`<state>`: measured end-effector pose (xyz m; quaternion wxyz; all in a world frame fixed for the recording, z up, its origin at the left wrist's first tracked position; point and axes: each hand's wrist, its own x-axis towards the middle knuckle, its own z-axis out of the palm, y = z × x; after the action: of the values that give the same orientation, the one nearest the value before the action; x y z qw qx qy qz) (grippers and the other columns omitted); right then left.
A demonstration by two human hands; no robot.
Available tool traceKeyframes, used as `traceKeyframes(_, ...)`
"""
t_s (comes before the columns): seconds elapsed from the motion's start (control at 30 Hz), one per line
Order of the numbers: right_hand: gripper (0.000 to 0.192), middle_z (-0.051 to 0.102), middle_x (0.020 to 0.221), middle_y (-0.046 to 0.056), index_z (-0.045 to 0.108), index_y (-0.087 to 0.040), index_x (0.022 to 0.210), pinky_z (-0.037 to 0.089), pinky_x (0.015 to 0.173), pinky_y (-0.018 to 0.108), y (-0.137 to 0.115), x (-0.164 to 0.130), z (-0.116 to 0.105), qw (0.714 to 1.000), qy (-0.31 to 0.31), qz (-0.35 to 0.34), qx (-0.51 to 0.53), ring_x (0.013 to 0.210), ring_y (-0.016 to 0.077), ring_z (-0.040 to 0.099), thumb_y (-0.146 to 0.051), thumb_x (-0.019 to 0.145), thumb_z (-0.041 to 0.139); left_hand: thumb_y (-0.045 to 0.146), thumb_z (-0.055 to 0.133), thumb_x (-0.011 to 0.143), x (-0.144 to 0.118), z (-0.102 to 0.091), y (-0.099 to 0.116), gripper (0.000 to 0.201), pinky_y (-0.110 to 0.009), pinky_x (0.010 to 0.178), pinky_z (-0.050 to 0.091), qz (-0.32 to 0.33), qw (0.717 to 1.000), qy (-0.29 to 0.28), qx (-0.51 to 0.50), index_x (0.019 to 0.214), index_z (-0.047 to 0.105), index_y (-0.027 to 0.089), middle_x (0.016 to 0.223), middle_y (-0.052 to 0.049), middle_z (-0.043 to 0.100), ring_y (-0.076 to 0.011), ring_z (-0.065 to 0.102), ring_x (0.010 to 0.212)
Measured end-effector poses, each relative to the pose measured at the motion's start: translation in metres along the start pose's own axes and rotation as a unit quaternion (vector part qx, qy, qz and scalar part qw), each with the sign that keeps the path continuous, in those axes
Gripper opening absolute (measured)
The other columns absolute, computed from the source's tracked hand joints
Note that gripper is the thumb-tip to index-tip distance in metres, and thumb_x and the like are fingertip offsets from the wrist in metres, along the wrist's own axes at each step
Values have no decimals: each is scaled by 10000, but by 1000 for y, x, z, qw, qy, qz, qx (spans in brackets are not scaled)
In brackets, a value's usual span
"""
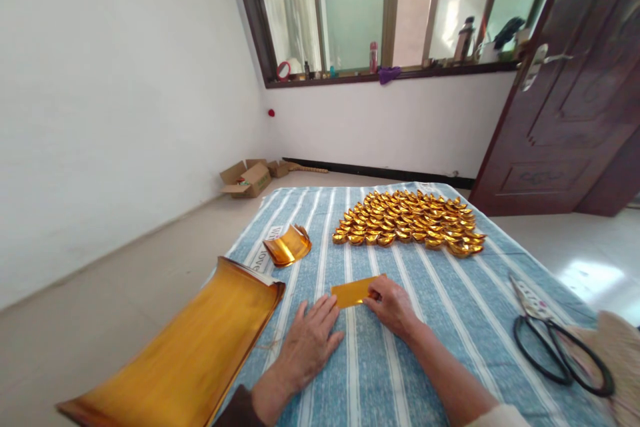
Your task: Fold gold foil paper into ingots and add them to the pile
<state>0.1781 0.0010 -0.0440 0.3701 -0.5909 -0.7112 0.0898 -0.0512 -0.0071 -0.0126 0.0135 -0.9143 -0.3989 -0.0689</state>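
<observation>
A small rectangle of gold foil paper (350, 293) lies on the striped blue cloth in front of me. My right hand (393, 303) pinches its right end between thumb and fingers. Flat on the cloth, my left hand (311, 340) has its fingers stretched out, the tips touching the paper's left edge. To the left is a large stack of gold foil sheets (190, 340), curled at its ends. Beyond my left hand sits a smaller curled stack of cut gold paper (289, 245). Many folded gold paper ingots (405, 220) stand in rows at the far right.
Black-handled scissors (545, 327) rest at the right side of the blue-and-white striped cloth (430, 347), beside a brown item (617, 360). On the floor behind is an open cardboard box (250, 180). A dark red door (555, 107) stands at the right; bottles line the windowsill (345, 78).
</observation>
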Motion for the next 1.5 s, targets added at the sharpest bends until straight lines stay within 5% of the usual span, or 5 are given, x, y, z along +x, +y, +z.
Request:
traceKeyframes(0.57, 180, 653, 740, 60, 598, -206, 671, 385, 631, 292, -21, 3, 14, 988, 40, 57, -137, 720, 213, 590, -319, 737, 721, 365, 474, 945, -4, 17, -4, 386, -519, 1060, 389, -2, 999, 35, -14, 1290, 571, 222, 1388, -109, 552, -285, 478, 1304)
traceKeyframes(1.17, 183, 649, 648, 1, 643, -193, 621, 251, 521, 244, 25, 4, -40, 982, -61, 149, -98, 601, 150, 562, -334, 733, 675, 302, 492, 928, -3, 15, 4, 326, -536, 1066, 362, -23, 998, 44, -48, 1225, 598, 218, 1358, -116, 574, -277, 483, 1296)
traceKeyframes(1.37, 113, 664, 710, 26, 649, -195, 699, 282, 562, 265, 23, 2, -41, 982, -61, 136, -113, 666, 182, 574, -274, 779, 663, 220, 529, 884, -1, 12, 8, 258, -522, 1038, 426, 1, 994, 85, -73, 1121, 628, 197, 1267, -122, 608, -292, 504, 1263)
traceKeyframes(1.5, 54, 656, 796, 55, 652, -194, 804, 339, 672, 304, 4, -4, -33, 985, -22, -2, -171, 772, 211, 574, -157, 818, 616, 164, 531, 861, 1, 11, 12, 245, -497, 1039, 445, 17, 992, 98, -74, 1086, 624, 185, 1227, -124, 596, -284, 504, 1247)
